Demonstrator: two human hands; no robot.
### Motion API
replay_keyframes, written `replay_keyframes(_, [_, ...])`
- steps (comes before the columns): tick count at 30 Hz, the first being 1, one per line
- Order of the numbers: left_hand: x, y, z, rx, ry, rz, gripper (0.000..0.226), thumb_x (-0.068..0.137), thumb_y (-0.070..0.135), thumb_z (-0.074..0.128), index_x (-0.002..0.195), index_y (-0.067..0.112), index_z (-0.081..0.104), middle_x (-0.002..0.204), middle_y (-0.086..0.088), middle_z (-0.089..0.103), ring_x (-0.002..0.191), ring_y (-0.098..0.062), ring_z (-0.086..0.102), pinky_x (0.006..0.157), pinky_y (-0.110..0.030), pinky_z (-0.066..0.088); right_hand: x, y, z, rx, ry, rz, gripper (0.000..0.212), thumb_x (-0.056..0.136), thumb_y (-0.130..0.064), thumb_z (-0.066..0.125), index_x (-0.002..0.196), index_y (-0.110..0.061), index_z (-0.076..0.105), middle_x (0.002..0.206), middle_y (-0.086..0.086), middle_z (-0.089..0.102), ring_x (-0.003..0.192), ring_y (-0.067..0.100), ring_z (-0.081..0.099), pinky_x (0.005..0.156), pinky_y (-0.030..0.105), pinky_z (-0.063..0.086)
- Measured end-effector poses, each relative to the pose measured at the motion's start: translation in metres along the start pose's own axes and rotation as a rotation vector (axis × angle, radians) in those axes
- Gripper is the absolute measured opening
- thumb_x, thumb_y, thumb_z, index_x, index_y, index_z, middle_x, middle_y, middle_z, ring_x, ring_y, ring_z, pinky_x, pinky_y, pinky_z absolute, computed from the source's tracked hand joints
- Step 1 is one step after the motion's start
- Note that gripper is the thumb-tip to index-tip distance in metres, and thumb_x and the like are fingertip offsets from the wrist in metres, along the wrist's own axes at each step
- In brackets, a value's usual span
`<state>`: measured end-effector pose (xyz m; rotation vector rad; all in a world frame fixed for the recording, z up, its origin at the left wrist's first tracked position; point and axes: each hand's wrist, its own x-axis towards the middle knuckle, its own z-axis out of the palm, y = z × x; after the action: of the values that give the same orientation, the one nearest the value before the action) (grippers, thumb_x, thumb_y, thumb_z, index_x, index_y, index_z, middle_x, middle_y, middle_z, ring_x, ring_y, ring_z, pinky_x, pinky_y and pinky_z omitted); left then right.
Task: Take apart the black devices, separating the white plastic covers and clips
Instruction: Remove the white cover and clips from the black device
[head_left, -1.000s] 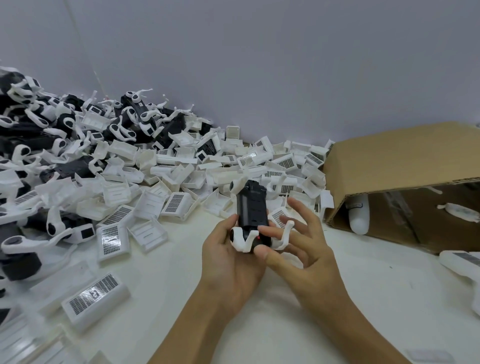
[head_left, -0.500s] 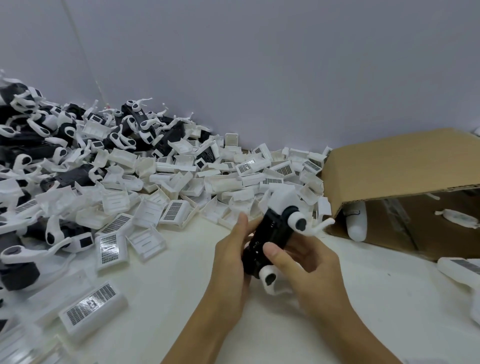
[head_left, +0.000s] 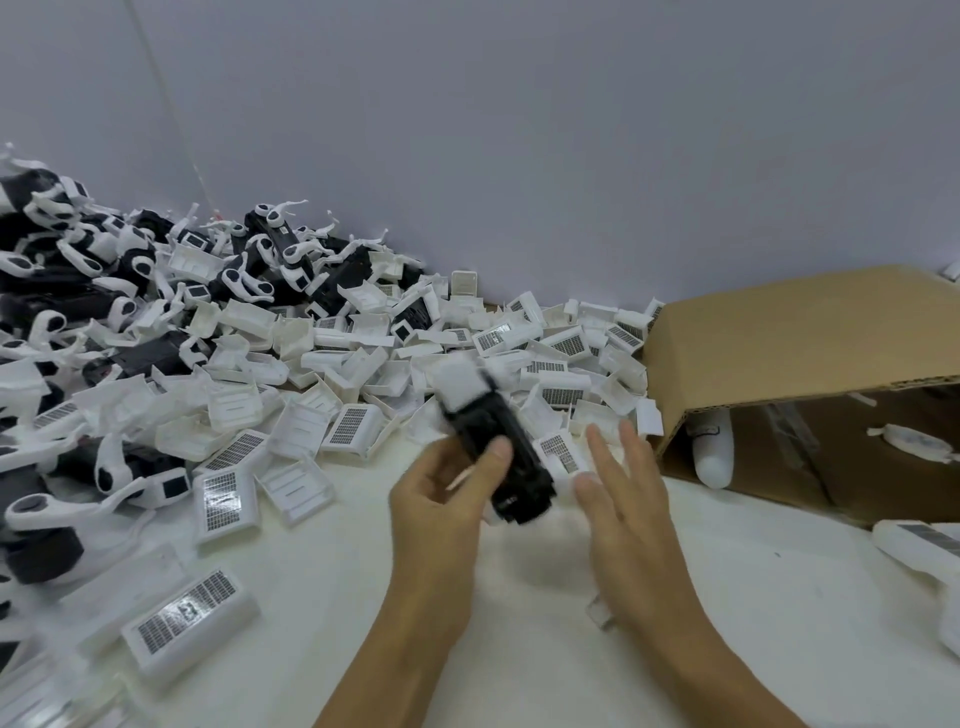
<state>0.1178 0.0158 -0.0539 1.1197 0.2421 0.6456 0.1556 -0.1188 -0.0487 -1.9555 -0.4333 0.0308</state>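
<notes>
My left hand (head_left: 441, 499) grips a black device (head_left: 498, 447) in mid-air above the white table, its thumb pressed on the black body. The device is blurred and tilts up to the left, with a white plastic cover (head_left: 460, 382) still on its far end. My right hand (head_left: 621, 493) is just to the right of the device, fingers spread, holding nothing and not touching it. A heap of separated white covers (head_left: 358, 364) lies behind the hands. Black devices with white clips (head_left: 270, 249) are piled at the far left.
An open cardboard box (head_left: 779, 343) lies on its side at the right with white parts inside. More white pieces sit at the right edge (head_left: 919, 540). A labelled white cover (head_left: 187, 618) lies near the front left. A grey wall closes the back.
The right hand has let go of the device and opened beside it. The white clips seen on the device half a second ago are gone from it. The left hand has turned the device.
</notes>
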Motion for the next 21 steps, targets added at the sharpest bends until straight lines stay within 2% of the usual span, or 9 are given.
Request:
replay_keyframes(2, [0.005,0.003,-0.007,0.0,0.158,0.103,0.022,0.073,0.026,0.081,0.092,0.017,0.075,0.088,0.004,0.078,0.083,-0.008,0.073,0.071,-0.022,0.057,0.002,0.009,0.004,-0.413,-0.148,-0.02,0.053,0.104,-0.043,0.043,0.141,-0.062,0.011,0.161,-0.028,-0.007,0.147,-0.004,-0.018,0.125,0.038,-0.007])
replay_keyframes(4, [0.006,0.005,-0.011,0.06,0.24,0.157,0.021,0.082,0.021,0.079,0.1,0.02,0.069,0.087,0.011,0.077,0.08,-0.002,0.072,0.064,-0.015,0.055,0.0,0.012,0.006,-0.573,-0.147,-0.041,0.055,0.098,-0.048,0.052,0.146,-0.054,0.026,0.157,-0.029,0.008,0.152,0.002,-0.002,0.125,0.039,0.001])
replay_keyframes(7, [0.005,0.001,-0.009,0.079,0.268,0.136,0.02,0.089,0.02,0.074,0.107,0.022,0.064,0.095,0.013,0.077,0.089,-0.002,0.072,0.071,-0.017,0.057,-0.003,0.01,0.001,-0.417,0.117,-0.065,0.021,0.084,-0.043,0.073,0.099,-0.04,0.057,0.116,-0.024,0.055,0.124,0.009,0.045,0.105,0.035,0.035])
replay_keyframes(11, [0.006,-0.002,-0.007,-0.085,0.243,0.003,0.026,0.091,0.03,0.07,0.112,0.015,0.065,0.104,-0.005,0.077,0.099,-0.022,0.072,0.086,-0.037,0.055,-0.001,0.009,0.001,-0.441,0.179,-0.021,0.035,0.075,-0.057,0.075,0.08,-0.037,0.047,0.102,-0.02,0.052,0.11,0.014,0.044,0.094,0.037,0.038])
replay_keyframes(14, [0.005,-0.007,-0.005,0.005,0.247,0.036,0.007,0.1,0.026,0.061,0.103,0.022,0.066,0.086,0.009,0.076,0.083,-0.009,0.069,0.075,-0.026,0.05,-0.003,0.009,0.005,-0.504,0.085,0.003,0.058,0.074,-0.077,0.06,0.121,-0.053,0.039,0.157,-0.021,0.021,0.146,0.014,0.013,0.114,0.04,0.022])
replay_keyframes(16, [0.001,-0.007,-0.001,0.101,0.22,0.12,0.008,0.1,0.025,0.059,0.106,0.026,0.065,0.088,0.017,0.076,0.083,0.003,0.069,0.072,-0.015,0.052,-0.002,0.016,0.008,-0.648,-0.074,-0.045,0.082,0.079,-0.086,0.036,0.148,-0.062,-0.001,0.159,-0.028,-0.028,0.146,0.004,-0.03,0.121,0.039,-0.008])
replay_keyframes(17, [-0.001,-0.007,0.001,0.133,0.205,0.158,0.01,0.1,0.025,0.059,0.109,0.026,0.064,0.095,0.019,0.075,0.089,0.004,0.07,0.073,-0.011,0.051,-0.002,0.017,0.01,-0.697,-0.116,-0.085,0.077,0.081,-0.085,0.028,0.149,-0.062,0.001,0.157,-0.029,-0.031,0.144,0.003,-0.035,0.12,0.039,-0.015])
replay_keyframes(19, [-0.005,-0.005,0.003,0.183,0.192,0.232,0.015,0.099,0.024,0.059,0.113,0.028,0.063,0.101,0.022,0.074,0.096,0.004,0.069,0.075,-0.008,0.05,-0.003,0.013,0.01,-0.707,-0.113,-0.092,0.06,0.085,-0.079,0.035,0.139,-0.053,0.041,0.16,-0.031,-0.002,0.153,0.008,-0.013,0.123,0.039,-0.008])
replay_keyframes(21, [-0.007,-0.004,0.004,0.228,0.193,0.293,0.02,0.1,0.022,0.058,0.119,0.028,0.061,0.1,0.025,0.073,0.094,0.004,0.069,0.073,-0.007,0.051,-0.004,0.01,0.007,-0.552,0.065,-0.153,0.027,0.088,-0.054,0.065,0.11,-0.038,0.063,0.141,-0.023,0.05,0.141,0.017,0.039,0.117,0.039,0.023])
